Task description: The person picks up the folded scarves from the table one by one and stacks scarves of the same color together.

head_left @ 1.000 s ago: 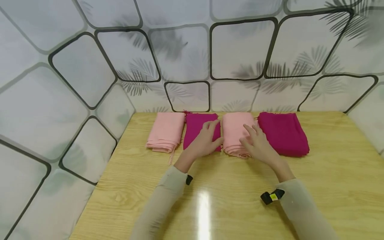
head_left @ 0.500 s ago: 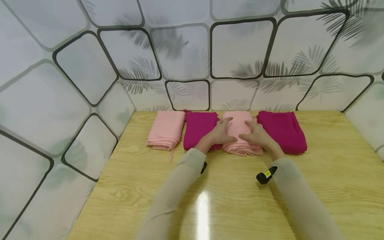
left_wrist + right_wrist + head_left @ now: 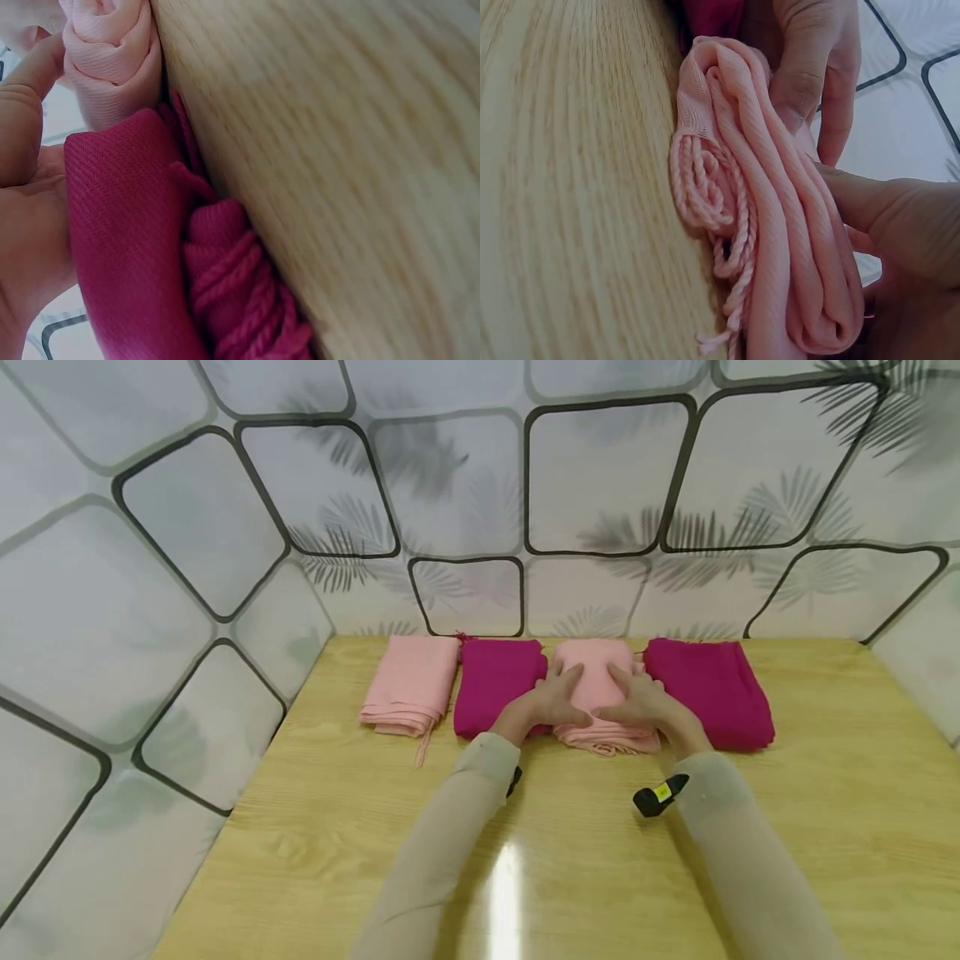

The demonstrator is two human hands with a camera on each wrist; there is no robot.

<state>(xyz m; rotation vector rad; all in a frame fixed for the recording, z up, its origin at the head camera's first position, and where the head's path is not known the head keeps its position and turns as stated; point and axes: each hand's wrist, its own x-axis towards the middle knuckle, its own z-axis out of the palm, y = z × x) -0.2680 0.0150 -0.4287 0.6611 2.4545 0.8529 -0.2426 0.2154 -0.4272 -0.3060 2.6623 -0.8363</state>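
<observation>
Both hands are at a rolled-up pink scarf [image 3: 600, 689] that lies in a row of folded scarves. My left hand [image 3: 555, 702] holds its left side, thumb along the near top and fingers toward the back. Opposite it, my right hand [image 3: 643, 700] holds the right side in the same way. In the right wrist view, both thumbs bear on the scarf's layered folds, and twisted tassels hang at its near end. A magenta scarf [image 3: 495, 681] lies just left of my left hand; its fringe shows in the left wrist view. Another magenta scarf [image 3: 708, 693] lies beside my right hand.
A second pink scarf [image 3: 412, 681], folded flat with a loose tassel, ends the row at the left. The scarves lie along the back edge of the wooden table [image 3: 330, 852], close to the patterned wall covering [image 3: 472, 597]. Light glares on the tabletop.
Both hands have come inward onto the rolled pink scarf, the left from over the magenta scarf. Over the last half second they have settled lower on its sides.
</observation>
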